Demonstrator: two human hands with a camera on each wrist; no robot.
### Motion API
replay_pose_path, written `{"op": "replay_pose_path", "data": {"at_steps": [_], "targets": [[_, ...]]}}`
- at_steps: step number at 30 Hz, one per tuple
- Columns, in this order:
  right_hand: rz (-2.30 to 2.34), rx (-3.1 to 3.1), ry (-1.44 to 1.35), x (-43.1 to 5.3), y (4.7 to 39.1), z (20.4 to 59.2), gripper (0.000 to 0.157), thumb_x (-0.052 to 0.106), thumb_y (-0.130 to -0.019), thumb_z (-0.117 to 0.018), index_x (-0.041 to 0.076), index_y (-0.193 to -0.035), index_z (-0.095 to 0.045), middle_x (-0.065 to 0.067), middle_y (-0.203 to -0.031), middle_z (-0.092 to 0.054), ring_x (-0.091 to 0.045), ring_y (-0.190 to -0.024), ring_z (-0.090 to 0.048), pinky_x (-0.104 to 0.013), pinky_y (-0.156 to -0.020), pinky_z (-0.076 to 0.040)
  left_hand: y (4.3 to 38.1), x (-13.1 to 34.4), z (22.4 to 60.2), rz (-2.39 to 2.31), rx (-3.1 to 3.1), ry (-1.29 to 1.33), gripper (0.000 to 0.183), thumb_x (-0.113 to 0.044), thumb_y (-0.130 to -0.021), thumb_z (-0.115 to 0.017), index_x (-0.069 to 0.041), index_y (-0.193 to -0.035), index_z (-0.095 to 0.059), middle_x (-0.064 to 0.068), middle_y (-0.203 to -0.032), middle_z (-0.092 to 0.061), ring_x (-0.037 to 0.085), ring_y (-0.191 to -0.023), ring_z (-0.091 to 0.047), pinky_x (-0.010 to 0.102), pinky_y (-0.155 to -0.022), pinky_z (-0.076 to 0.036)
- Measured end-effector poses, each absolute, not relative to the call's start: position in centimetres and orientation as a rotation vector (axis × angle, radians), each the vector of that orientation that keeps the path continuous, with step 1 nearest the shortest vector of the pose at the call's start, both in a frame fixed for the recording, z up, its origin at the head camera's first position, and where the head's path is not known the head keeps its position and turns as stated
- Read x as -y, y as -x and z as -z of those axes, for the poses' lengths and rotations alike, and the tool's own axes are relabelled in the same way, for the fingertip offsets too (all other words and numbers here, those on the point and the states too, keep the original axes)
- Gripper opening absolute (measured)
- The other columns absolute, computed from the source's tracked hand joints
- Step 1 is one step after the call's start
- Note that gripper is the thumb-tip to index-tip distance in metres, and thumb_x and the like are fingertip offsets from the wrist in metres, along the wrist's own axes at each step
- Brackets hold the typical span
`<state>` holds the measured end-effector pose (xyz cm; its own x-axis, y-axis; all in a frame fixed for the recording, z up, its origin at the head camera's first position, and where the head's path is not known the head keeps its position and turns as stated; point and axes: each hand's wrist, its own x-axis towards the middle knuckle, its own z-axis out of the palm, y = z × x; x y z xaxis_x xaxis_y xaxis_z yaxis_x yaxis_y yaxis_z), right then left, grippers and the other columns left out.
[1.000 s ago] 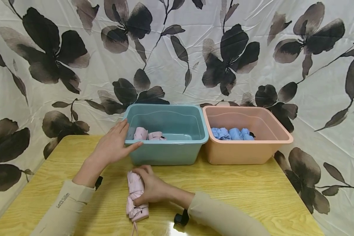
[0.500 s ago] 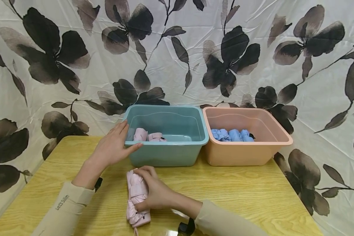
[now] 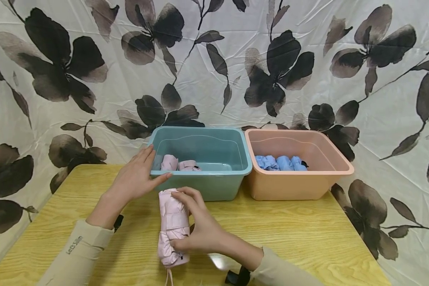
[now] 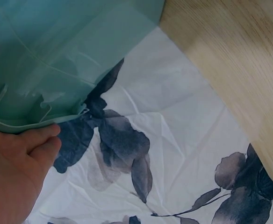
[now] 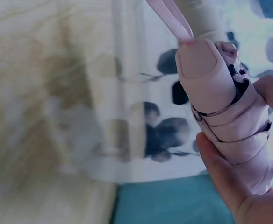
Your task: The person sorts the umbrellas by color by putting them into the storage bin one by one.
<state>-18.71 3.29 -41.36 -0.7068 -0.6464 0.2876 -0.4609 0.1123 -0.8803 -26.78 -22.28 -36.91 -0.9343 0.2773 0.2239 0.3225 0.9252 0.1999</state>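
My right hand (image 3: 203, 228) grips a pink folded umbrella (image 3: 173, 222), fingers round its far part and thumb across its near part. The umbrella is raised over the table, its far end overlapping the front wall of the teal bin in the head view. In the right wrist view, the smooth handle (image 5: 204, 70) and the wrist strap (image 5: 171, 18) show at its near end. My left hand (image 3: 134, 176) rests at the front left corner of the teal bin (image 3: 200, 186), fingers straight along its side rim and thumb over the front rim. Two pink rolled bundles (image 3: 169, 162) lie inside that bin.
An orange bin (image 3: 289, 186) stands right beside the teal one, with blue rolled bundles (image 3: 268, 163) in it. Both bins sit toward the back of the wooden table (image 3: 307, 238). A flower-print cloth (image 3: 214, 51) hangs behind the table.
My right hand has lifted the pink umbrella off the table and moved it up toward the teal bin, slightly to the right. The left hand has stayed at the bin's corner.
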Motion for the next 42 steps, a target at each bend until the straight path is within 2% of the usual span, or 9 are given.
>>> {"op": "replay_pose_path", "data": {"at_steps": [5, 12, 19, 28, 33, 37, 40, 42], "targets": [[1.795, -2.253, 1.244, -4.1, 19.0, 39.8, 0.108, -0.005, -0.071, -0.089, 0.023, -0.16, -0.034, 0.0, -0.165, -0.017, -0.019, -0.106, -0.05, -0.029, -0.064, -0.063, 26.9, 22.3, 36.8, 0.321, 2.893, 0.459, 0.101, -0.064, -0.1, -0.056, 0.016, -0.155, -0.03, 0.032, -0.168, -0.018, 0.051, -0.154, -0.018, 0.063, -0.123, -0.023], [1.942, -2.427, 1.314, -5.6, 20.9, 37.9, 0.106, -0.002, -0.071, -0.091, 0.016, -0.159, -0.037, -0.005, -0.166, -0.02, -0.028, -0.107, -0.051, -0.031, -0.064, -0.063, 27.1, 22.3, 37.0, 0.347, 2.891, 0.453, 0.105, -0.069, -0.099, -0.054, 0.015, -0.156, -0.028, 0.031, -0.168, -0.018, 0.05, -0.155, -0.018, 0.063, -0.123, -0.023], [2.029, -2.52, 1.278, -6.9, 24.3, 36.0, 0.107, -0.004, -0.071, -0.092, 0.016, -0.16, -0.036, -0.001, -0.165, -0.021, -0.028, -0.103, -0.051, -0.037, -0.063, -0.063, 27.2, 22.4, 36.9, 0.348, 2.881, 0.458, 0.106, -0.07, -0.098, -0.054, 0.016, -0.156, -0.03, 0.031, -0.168, -0.019, 0.05, -0.155, -0.019, 0.062, -0.124, -0.022], [1.991, -2.615, 1.167, -7.9, 29.6, 34.7, 0.101, 0.001, -0.078, -0.088, 0.014, -0.162, -0.032, -0.011, -0.166, -0.017, -0.029, -0.103, -0.049, -0.039, -0.064, -0.062, 27.3, 22.4, 37.0, 0.34, 2.892, 0.45, 0.107, -0.072, -0.098, -0.052, 0.015, -0.156, -0.031, 0.03, -0.168, -0.02, 0.049, -0.155, -0.019, 0.062, -0.124, -0.023], [1.938, -2.683, 1.025, -8.3, 32.0, 33.9, 0.098, 0.009, -0.082, -0.087, 0.015, -0.163, -0.032, -0.01, -0.165, -0.02, -0.029, -0.112, -0.05, -0.04, -0.079, -0.057, 27.3, 22.4, 37.1, 0.344, 2.899, 0.449, 0.107, -0.072, -0.097, -0.052, 0.014, -0.156, -0.03, 0.029, -0.169, -0.018, 0.048, -0.156, -0.018, 0.061, -0.124, -0.022], [1.906, -2.702, 0.946, -8.2, 33.6, 33.4, 0.097, 0.01, -0.083, -0.087, 0.016, -0.162, -0.032, -0.01, -0.165, -0.02, -0.028, -0.126, -0.046, -0.046, -0.091, -0.052, 27.3, 22.4, 37.0, 0.344, 2.904, 0.45, 0.107, -0.071, -0.098, -0.053, 0.015, -0.157, -0.029, 0.029, -0.169, -0.017, 0.048, -0.156, -0.017, 0.061, -0.124, -0.021], [1.836, -2.73, 0.894, -8.0, 34.7, 33.1, 0.097, 0.013, -0.083, -0.088, 0.019, -0.162, -0.033, -0.009, -0.166, -0.019, -0.026, -0.139, -0.04, -0.047, -0.101, -0.05, 27.2, 22.4, 36.9, 0.345, 2.905, 0.448, 0.106, -0.07, -0.098, -0.054, 0.015, -0.156, -0.03, 0.029, -0.169, -0.018, 0.048, -0.156, -0.017, 0.061, -0.124, -0.021], [1.789, -2.732, 0.849, -7.8, 35.5, 33.0, 0.097, 0.013, -0.082, -0.088, 0.02, -0.162, -0.034, -0.008, -0.165, -0.019, -0.026, -0.141, -0.04, -0.046, -0.105, -0.05, 27.2, 22.4, 36.9, 0.346, 2.905, 0.445, 0.105, -0.069, -0.098, -0.055, 0.015, -0.156, -0.03, 0.029, -0.169, -0.018, 0.048, -0.156, -0.017, 0.06, -0.125, -0.021]]}}
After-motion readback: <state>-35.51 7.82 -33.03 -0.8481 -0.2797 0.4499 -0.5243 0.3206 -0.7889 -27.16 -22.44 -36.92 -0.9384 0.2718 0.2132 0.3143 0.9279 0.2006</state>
